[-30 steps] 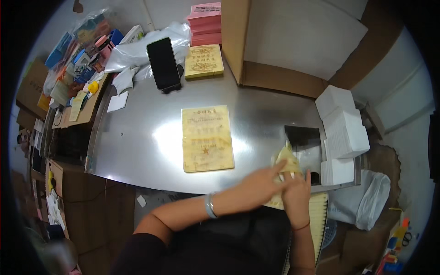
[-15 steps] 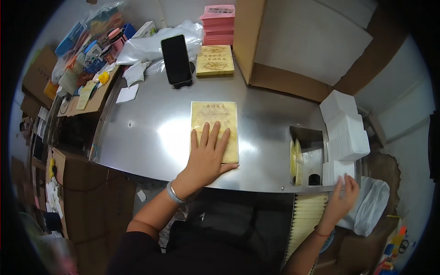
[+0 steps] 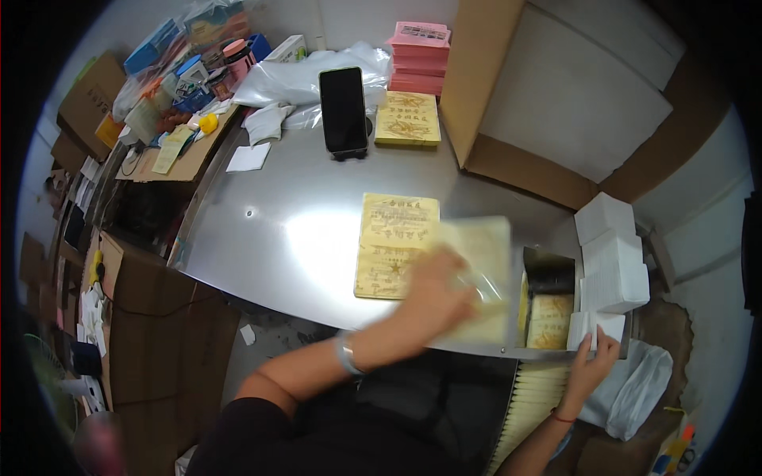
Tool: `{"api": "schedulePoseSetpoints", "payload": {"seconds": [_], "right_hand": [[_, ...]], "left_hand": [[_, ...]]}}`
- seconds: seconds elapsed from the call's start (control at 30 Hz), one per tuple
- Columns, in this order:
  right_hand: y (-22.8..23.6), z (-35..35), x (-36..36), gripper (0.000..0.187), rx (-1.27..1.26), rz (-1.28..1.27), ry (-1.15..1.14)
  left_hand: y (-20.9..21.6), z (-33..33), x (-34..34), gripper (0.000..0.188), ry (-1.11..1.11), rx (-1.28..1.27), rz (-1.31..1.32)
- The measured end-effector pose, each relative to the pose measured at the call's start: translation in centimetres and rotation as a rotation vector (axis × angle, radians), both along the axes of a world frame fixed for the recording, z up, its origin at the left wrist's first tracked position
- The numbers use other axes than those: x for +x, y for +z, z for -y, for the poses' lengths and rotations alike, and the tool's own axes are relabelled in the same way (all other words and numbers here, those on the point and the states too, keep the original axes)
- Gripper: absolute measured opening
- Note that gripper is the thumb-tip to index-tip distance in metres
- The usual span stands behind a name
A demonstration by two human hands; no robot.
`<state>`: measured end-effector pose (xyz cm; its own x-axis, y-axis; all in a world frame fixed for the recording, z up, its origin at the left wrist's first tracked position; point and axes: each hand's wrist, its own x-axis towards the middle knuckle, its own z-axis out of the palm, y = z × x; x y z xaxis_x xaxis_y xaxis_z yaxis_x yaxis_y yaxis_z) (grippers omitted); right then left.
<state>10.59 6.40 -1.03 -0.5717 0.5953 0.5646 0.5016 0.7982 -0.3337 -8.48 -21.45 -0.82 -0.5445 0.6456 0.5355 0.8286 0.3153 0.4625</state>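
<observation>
My left hand (image 3: 444, 295), smeared by motion, is closed on a yellow packet (image 3: 481, 246) with a shiny, clear surface. It holds the packet over the steel tabletop, left of the cut-out slot. Left of that hand lies a stack of printed yellow papers (image 3: 389, 246), partly covered by my fingers. At the right edge, my right hand (image 3: 592, 361) has its fingertips closed on a white card (image 3: 607, 327) at the near end of the white stacks. In the slot (image 3: 552, 274) sit yellow printed packets (image 3: 550, 317).
Stacked white cards (image 3: 615, 266) line the right edge. At the back stand a phone (image 3: 343, 111) on a holder, a yellow stack (image 3: 408, 119), pink bundles (image 3: 419, 59) and clear plastic bags (image 3: 317, 75). An open cardboard box (image 3: 476, 103) borders the back right.
My left hand has lifted the top packet off the yellow stack and carried it right. My right fingers now touch the white card. A yellow packet shows in the slot. The view has shifted.
</observation>
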Motion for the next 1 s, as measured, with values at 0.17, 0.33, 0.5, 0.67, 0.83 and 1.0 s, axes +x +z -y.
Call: {"api": "schedulePoseSetpoints", "payload": {"seconds": [0.17,0.33,0.5,0.67,0.83,1.0], "right_hand": [[0.8,-0.3,0.0,0.024,0.21,-0.027,-0.051],[0.8,11.8,-1.2,0.031,0.137,0.391,0.783],[0.6,11.5,-6.4,0.031,0.022,0.451,0.594],[0.6,5.7,-2.9,0.029,-0.149,-0.048,0.512],[0.2,1.9,-0.8,0.022,0.09,0.022,0.008],[-0.3,1.4,-2.1,0.023,-0.054,0.169,-0.054]], "left_hand": [[-3.2,-4.1,5.4,0.044,-0.289,-0.107,0.053],[-1.8,-2.1,3.4,0.055,-0.242,-0.239,-0.021],[-2.1,-2.0,3.7,0.054,-0.105,-0.165,0.069],[-1.6,-2.2,5.4,0.019,-0.18,-0.258,0.009],[-0.4,-2.6,3.7,0.026,-0.232,-0.305,0.011],[-0.6,-6.2,1.6,0.055,-0.25,-0.507,-0.092]]}}
